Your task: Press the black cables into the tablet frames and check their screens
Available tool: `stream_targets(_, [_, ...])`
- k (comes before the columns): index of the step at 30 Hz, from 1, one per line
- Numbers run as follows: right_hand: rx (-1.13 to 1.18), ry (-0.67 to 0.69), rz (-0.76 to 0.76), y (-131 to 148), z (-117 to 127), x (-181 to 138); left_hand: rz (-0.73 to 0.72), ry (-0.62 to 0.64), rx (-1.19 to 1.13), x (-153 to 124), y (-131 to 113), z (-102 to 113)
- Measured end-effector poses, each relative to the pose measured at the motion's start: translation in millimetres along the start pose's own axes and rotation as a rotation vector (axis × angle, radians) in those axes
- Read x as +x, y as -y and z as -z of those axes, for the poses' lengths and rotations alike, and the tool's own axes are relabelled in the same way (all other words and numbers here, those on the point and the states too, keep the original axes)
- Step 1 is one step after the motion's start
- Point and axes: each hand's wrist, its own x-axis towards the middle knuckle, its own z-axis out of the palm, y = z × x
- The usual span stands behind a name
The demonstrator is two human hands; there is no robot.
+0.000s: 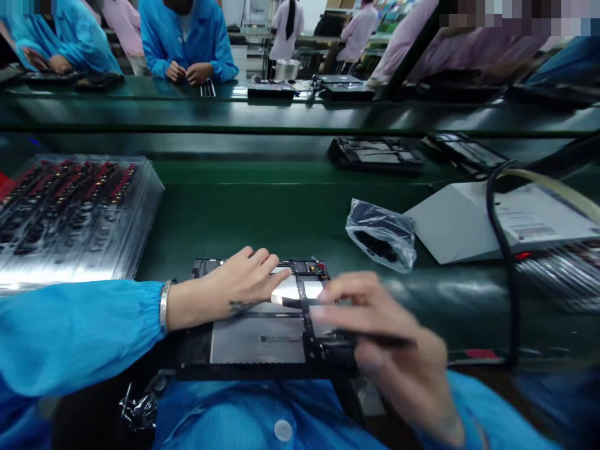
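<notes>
An opened tablet-like device [255, 340] with a silver battery panel and black frame lies at the near edge of the green bench. My left hand [234, 284] rests on its upper part, fingers stretched flat and pressing near a pale strip. My right hand [389, 350] hovers over the device's right side, blurred, its fingers curled round a thin dark tool [328, 306] whose tip reaches toward the left fingertips. Both my arms are in blue sleeves, and a metal bracelet sits on the left wrist.
A stack of clear trays [70, 212] with red and black parts stands at left. A plastic bag [382, 234] of dark parts, a white box [492, 219] and a black cable [504, 250] lie at right. Other devices [375, 153] sit on the conveyor. Co-workers in blue and pink work beyond.
</notes>
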Motion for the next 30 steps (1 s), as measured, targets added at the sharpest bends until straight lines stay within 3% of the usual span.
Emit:
stream_targets(4, [0.388, -0.137, -0.119, 19.3, -64.0, -31.7, 0.029, 0.066, -0.154, 3.7, 17.5, -3.7])
stream_targets(7, [0.473, -0.194, -0.023, 16.5, -100.5, -38.1, 0.240, 0.133, -0.504, 10.9, 34.3, -5.2])
stream_targets(10, [0.444, -0.196, 0.064, 12.8, -111.2, -38.3, 0.349, 0.184, -0.781, 16.0, 48.8, -7.1])
stream_targets(14, [0.417, -0.285, -0.028, 10.4, -113.6, -36.5, 0.365, 0.234, -0.915, 16.7, 62.7, -6.2])
stream_targets(17, [0.441, -0.368, 0.007, 9.0, -118.6, -32.6, 0.377, 0.211, -0.985, 15.4, 70.3, 2.0])
stream_targets(20, [0.375, -0.326, 0.114, 9.1, -115.6, -29.5, 0.364, 0.190, -1.026, 13.3, 74.7, 15.7])
stream_targets(26, [-0.300, 0.159, 0.644, 2.7, -62.9, -33.4, 0.405, 0.139, -1.261, -1.4, 77.2, 43.8])
stream_targets(28, [-0.508, 0.196, 0.749, -4.5, -40.8, -31.0, 0.454, 0.128, -1.380, -7.4, 77.2, 52.2])
stream_targets(30, [-0.566, 0.167, 0.827, -12.6, -22.1, -25.1, 0.525, 0.119, -1.480, -12.2, 76.0, 58.8])
